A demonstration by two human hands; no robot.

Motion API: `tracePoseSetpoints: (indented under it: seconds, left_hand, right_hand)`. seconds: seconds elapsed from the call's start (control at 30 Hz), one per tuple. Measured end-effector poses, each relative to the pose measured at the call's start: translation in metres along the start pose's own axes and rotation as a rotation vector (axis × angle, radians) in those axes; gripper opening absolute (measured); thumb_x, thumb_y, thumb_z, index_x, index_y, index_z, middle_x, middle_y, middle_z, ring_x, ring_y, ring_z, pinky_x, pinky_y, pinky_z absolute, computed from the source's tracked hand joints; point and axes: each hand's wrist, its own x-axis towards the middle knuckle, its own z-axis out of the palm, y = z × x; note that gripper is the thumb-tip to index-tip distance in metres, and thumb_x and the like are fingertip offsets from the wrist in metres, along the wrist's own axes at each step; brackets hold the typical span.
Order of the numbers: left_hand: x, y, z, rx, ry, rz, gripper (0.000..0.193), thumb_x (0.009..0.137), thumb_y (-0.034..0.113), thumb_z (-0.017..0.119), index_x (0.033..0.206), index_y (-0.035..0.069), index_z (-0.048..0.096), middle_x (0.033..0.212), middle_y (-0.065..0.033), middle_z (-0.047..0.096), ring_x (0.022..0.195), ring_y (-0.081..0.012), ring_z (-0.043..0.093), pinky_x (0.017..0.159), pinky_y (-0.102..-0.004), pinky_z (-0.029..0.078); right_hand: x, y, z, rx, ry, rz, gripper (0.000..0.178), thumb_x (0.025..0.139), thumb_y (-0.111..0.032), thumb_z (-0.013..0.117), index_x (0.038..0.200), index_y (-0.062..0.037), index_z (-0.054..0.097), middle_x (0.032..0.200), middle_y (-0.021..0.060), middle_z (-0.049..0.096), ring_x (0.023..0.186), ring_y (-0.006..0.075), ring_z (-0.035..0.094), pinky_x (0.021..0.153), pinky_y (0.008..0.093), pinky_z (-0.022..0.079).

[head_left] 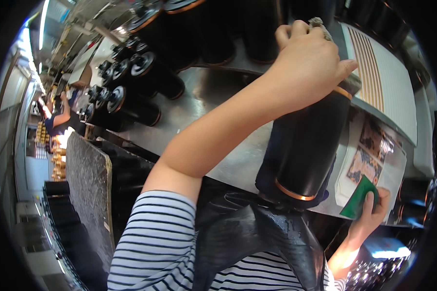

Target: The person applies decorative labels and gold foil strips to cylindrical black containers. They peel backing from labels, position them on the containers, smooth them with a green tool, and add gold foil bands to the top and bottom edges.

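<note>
Here the left hand (pixel 308 63) is clenched around the top of the black cylinder (pixel 303 150) propped on the steel bench (pixel 213 92), while the right hand (pixel 371 211) pinches a green pad (pixel 357 200) just beside its base, so rubbing seemingly comes next, needing a steady grip.

A tall black cylindrical bottle (pixel 308 145) with a thin copper-coloured band near each end stands tilted at the near edge of the steel bench, its base towards the person's dark apron. Its top end is hidden under the left hand (pixel 308 63), which closes over it from above together with a scrap of grey cloth (pixel 320 25). Low on the right, a small green scouring pad (pixel 358 199), flat and roughly square, is pinched in the right hand (pixel 371 213), just beside the bottle's lower end and not touching it.
</note>
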Motion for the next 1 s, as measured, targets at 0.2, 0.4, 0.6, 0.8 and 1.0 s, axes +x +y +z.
tracePoseSetpoints:
  seconds: [0.2,0.4,0.6,0.8,1.0]
  left_hand:
    - [-0.03,0.018,-0.033,-0.107,0.141,0.038,0.039,0.086,0.038,0.058,0.075,0.004,0.073,0.083,-0.0165,0.063,0.095,-0.0343,0.05,0.093,-0.0481,0.028]
    - [-0.003,-0.004,-0.023,-0.051,-0.273,-0.193,0.039,0.087,0.043,0.062,0.093,0.005,0.072,0.094,-0.0171,0.064,0.102,-0.0331,0.051,0.092,-0.0449,0.031]
    - [0.009,-0.005,-0.006,0.041,-0.22,-0.155,0.034,0.081,0.039,0.069,0.094,0.008,0.072,0.095,-0.015,0.065,0.104,-0.0323,0.051,0.091,-0.0447,0.031]
    - [0.016,-0.01,-0.009,0.038,-0.277,-0.115,0.028,0.085,0.037,0.067,0.095,0.011,0.07,0.1,-0.0132,0.064,0.108,-0.0339,0.053,0.09,-0.0516,0.038]
    - [-0.031,0.017,-0.09,-0.362,-0.363,0.063,0.023,0.082,0.024,0.068,0.082,0.001,0.062,0.082,-0.0104,0.057,0.084,-0.0256,0.05,0.075,-0.0349,0.043]
  right_hand:
    - [0.017,0.021,0.005,0.178,-0.004,0.087,0.011,0.092,-0.009,0.056,0.099,-0.0011,0.054,0.092,0.002,0.055,0.084,0.0072,0.05,0.078,0.0204,0.039]
    - [0.025,0.008,0.019,0.261,0.033,0.054,0.011,0.093,-0.011,0.057,0.1,-0.0024,0.054,0.092,0.0018,0.056,0.083,0.0062,0.05,0.078,0.0194,0.039]
    - [0.008,-0.003,0.011,0.303,0.079,0.01,0.01,0.092,-0.01,0.058,0.098,-0.003,0.053,0.089,0.0014,0.054,0.082,0.006,0.049,0.076,0.0196,0.039]
    - [0.009,0.001,-0.018,0.297,0.008,0.029,0.014,0.088,-0.006,0.061,0.099,-0.0014,0.054,0.092,0.0014,0.054,0.084,0.0084,0.047,0.08,0.0224,0.037]
    - [0.002,0.013,-0.018,0.309,-0.008,0.026,0.013,0.09,-0.011,0.06,0.098,-0.0011,0.055,0.094,0.0024,0.055,0.087,0.0087,0.049,0.082,0.0232,0.037]
